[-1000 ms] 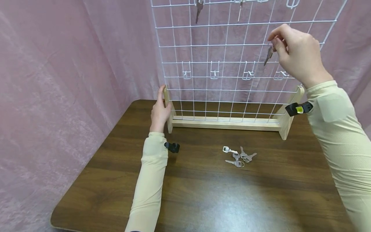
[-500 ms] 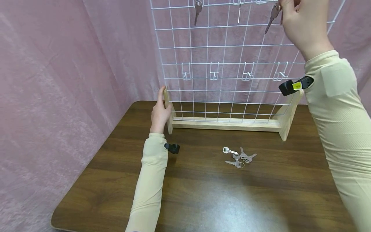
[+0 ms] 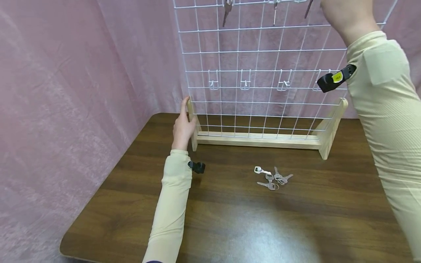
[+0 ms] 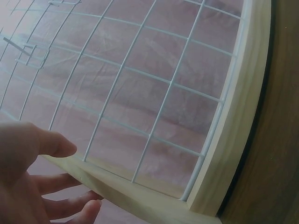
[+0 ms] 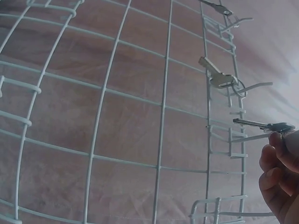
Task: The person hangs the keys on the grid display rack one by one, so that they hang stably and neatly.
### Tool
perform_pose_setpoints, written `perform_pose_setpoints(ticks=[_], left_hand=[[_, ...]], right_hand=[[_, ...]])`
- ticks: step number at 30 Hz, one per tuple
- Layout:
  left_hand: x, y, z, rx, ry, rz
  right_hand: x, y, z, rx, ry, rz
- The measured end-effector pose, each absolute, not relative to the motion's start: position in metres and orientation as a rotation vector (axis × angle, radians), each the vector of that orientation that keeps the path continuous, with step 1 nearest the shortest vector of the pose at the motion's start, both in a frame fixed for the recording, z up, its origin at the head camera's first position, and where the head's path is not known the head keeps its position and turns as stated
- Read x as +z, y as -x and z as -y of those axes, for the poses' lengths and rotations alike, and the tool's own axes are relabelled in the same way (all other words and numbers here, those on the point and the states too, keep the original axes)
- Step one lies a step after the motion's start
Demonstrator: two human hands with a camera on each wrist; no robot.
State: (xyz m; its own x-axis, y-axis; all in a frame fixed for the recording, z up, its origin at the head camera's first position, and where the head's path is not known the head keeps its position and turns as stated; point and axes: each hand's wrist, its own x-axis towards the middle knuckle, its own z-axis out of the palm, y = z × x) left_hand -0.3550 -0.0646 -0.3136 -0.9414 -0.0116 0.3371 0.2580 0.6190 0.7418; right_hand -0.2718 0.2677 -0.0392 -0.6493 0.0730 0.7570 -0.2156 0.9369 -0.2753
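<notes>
On the table (image 3: 230, 219), loose keys (image 3: 269, 178) lie approx. 12 o'clock from you. At 11, your L hand (image 3: 184, 128) rests, thumb spread from fingers, at the wooden upright (image 3: 194, 141) of the wire rack (image 3: 260, 140). High at 1, your R hand (image 5: 282, 172) pinches a key (image 5: 276, 126) by a white hook (image 5: 251, 138), w/ 2 hung keys (image 5: 222, 81) at approx. 9 o'clock from it.

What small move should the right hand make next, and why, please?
I would probably guide the held key onto the white hook, since the right hand pinches it beside that hook's tip and a similar key hangs from another hook. Whether the held key is threaded already, I cannot tell.
</notes>
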Motion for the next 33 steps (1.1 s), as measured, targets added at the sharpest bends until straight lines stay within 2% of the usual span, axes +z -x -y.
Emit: perform_pose_setpoints(ticks=[11, 21, 33], left_hand=[[-0.313, 0.355, 0.064, -1.23, 0.193, 2.532], [-0.313, 0.356, 0.064, -1.241, 0.185, 2.532], [-0.314, 0.354, 0.061, -1.252, 0.197, 2.529]], right_hand=[[-0.036, 0.276, -0.272, 0.377, -0.131, 2.252], [-0.043, 0.277, -0.271, 0.566, -0.066, 2.221], [-0.089, 0.261, -0.276, 0.773, -0.252, 1.954]])
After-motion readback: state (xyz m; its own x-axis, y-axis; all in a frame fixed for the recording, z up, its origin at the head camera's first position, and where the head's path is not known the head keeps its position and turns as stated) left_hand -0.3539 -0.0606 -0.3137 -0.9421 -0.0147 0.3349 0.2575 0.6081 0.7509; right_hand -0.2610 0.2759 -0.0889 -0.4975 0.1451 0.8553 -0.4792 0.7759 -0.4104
